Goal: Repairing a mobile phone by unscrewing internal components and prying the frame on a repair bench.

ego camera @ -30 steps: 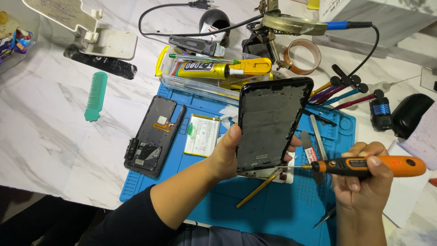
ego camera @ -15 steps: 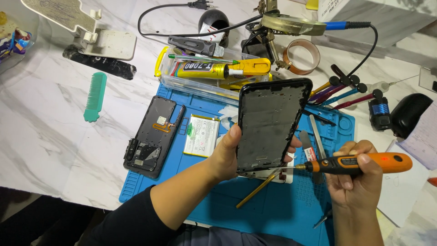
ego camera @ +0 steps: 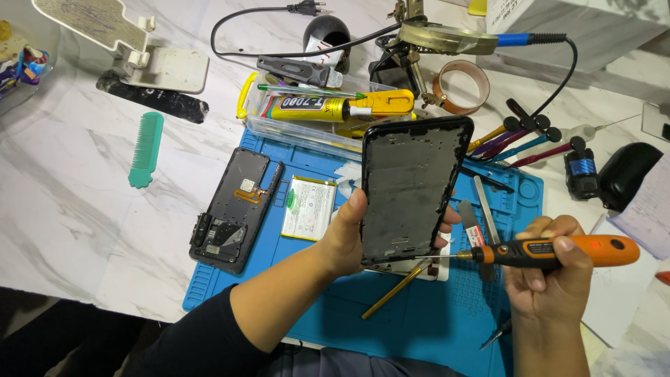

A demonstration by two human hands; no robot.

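Observation:
My left hand (ego camera: 352,234) grips a black phone frame (ego camera: 412,185) by its lower edge and holds it upright above the blue work mat (ego camera: 391,328). My right hand (ego camera: 551,276) is closed around an orange and black screwdriver (ego camera: 551,253). The screwdriver lies level, and its thin metal tip touches the lower right corner of the phone frame. A black phone back cover (ego camera: 234,209) with its parts showing lies at the mat's left edge. Next to it lies a white phone battery (ego camera: 309,208).
A clear tray with a yellow glue tube (ego camera: 335,108) sits behind the mat. Several coloured pry tools (ego camera: 530,143) lie at the right. A green comb (ego camera: 145,148), a white stand (ego camera: 139,52), a tape roll (ego camera: 462,87) and a magnifier arm (ego camera: 447,38) stand further back.
My right hand has shifted the screwdriver slightly left, so its tip sits at the frame's lower right corner. The left hand and frame have stayed put.

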